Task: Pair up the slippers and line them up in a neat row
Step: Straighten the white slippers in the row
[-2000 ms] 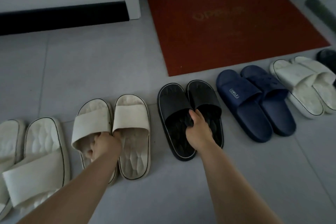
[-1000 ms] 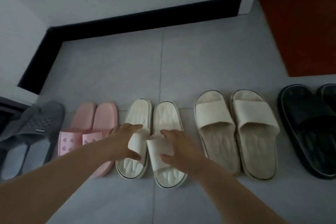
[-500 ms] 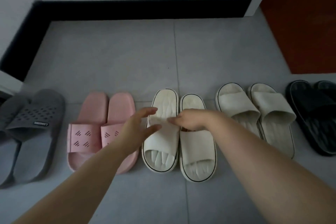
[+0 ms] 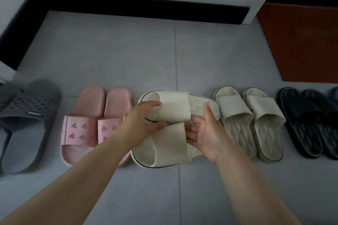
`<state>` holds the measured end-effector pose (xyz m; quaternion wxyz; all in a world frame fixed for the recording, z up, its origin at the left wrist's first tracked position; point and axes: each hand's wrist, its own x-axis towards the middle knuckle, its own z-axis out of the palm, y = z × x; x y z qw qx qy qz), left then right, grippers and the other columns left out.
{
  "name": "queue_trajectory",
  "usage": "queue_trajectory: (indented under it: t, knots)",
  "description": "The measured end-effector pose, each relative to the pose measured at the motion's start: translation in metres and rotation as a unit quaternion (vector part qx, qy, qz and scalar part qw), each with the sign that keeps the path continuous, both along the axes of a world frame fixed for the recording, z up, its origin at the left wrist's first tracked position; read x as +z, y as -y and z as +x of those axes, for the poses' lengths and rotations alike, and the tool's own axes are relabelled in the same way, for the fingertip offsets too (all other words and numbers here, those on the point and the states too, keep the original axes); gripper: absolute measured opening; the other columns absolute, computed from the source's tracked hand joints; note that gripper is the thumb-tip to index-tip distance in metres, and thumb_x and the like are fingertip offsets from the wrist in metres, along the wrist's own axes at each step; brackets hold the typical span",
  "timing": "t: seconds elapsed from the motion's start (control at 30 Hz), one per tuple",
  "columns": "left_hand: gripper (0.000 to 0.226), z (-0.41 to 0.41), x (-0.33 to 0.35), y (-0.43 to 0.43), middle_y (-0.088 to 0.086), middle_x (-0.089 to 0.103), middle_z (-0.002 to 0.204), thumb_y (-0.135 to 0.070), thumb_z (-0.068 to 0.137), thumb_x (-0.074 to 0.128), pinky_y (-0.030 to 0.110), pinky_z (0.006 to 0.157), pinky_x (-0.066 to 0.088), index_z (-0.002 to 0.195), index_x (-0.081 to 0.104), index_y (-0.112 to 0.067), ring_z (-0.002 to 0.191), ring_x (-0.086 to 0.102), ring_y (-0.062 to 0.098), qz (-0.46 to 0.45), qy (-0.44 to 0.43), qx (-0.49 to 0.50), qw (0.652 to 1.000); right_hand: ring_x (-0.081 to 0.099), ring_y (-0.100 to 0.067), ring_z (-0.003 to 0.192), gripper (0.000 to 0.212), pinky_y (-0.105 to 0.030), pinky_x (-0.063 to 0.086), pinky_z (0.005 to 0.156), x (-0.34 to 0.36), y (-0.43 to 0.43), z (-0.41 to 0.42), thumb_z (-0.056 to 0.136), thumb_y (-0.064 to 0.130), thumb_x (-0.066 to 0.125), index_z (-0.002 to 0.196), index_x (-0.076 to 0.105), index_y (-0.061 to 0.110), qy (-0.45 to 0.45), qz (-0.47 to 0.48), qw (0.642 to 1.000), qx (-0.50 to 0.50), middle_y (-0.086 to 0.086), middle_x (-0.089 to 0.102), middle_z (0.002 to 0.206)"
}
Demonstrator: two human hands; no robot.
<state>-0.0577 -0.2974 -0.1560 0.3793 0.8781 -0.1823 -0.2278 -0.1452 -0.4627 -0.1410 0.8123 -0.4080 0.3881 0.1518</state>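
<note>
Left hand (image 4: 140,120) and right hand (image 4: 208,133) hold white slippers (image 4: 173,107); seemingly turned sideways.

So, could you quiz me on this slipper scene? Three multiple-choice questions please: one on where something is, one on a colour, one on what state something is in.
1. The pink pair lies:
A. right beside the white slippers, on their left
B. right beside them, on their right
C. at the row's far right end

2. The pair at the far left is:
A. green
B. grey
C. red

3. The white slippers are:
A. flat, toes to the wall
B. stacked upside down
C. turned sideways, held by the left hand and the right hand

Answers:
1 A, the pink pair sits right next to the white ones, on their left.
2 B, its perforated strap and sole are grey.
3 C, both hands grip them and they lie crosswise to the row.
</note>
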Motion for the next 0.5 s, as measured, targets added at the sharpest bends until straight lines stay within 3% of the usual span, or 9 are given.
queue_trajectory:
  t: [0.2,0.3,0.4,0.5]
  knots:
    - [0.076,0.012,0.047,0.010,-0.006,0.045,0.138,-0.068,0.053,0.060,0.037,0.104,0.026,0.121,0.057,-0.033,0.131,0.032,0.026,0.043,0.205,0.032,0.977,0.067,-0.018,0.095,0.077,-0.031,0.057,0.079,0.040,-0.031,-0.003,0.083,0.070,0.027,0.129,0.053,0.015,0.123,0.154,0.965,-0.173,-0.008,0.068,0.101]
    - [0.076,0.017,0.044,0.012,-0.004,0.038,0.140,-0.067,0.058,0.067,0.041,0.108,0.028,0.126,0.053,-0.036,0.130,0.031,0.028,0.097,0.164,0.012,0.982,0.061,-0.023,0.105,0.069,-0.038,0.046,0.094,0.035,-0.047,-0.003,0.084,0.064,0.037,0.133,0.045,0.016,0.128,0.217,0.919,-0.305,-0.010,0.061,0.113]
    - [0.090,0.009,0.014,0.024,0.002,0.031,0.144,-0.068,0.064,0.061,0.041,0.111,0.030,0.142,0.031,-0.036,0.130,0.032,0.030,0.137,0.086,-0.067,0.985,0.057,-0.022,0.096,0.043,-0.042,0.038,0.104,0.012,-0.055,-0.001,0.088,0.056,0.040,0.121,0.038,0.028,0.094,0.250,0.879,-0.396,-0.010,0.055,0.112]
    - [0.078,0.002,-0.027,0.031,0.002,0.027,0.151,-0.038,0.086,0.059,0.036,0.115,0.023,0.148,0.013,-0.030,0.137,0.025,0.028,0.153,0.026,-0.150,0.977,0.056,-0.023,0.088,0.024,-0.040,0.042,0.100,-0.014,-0.054,-0.007,0.093,0.037,0.046,0.088,0.050,0.014,0.015,0.195,0.927,-0.320,-0.010,0.058,0.102]
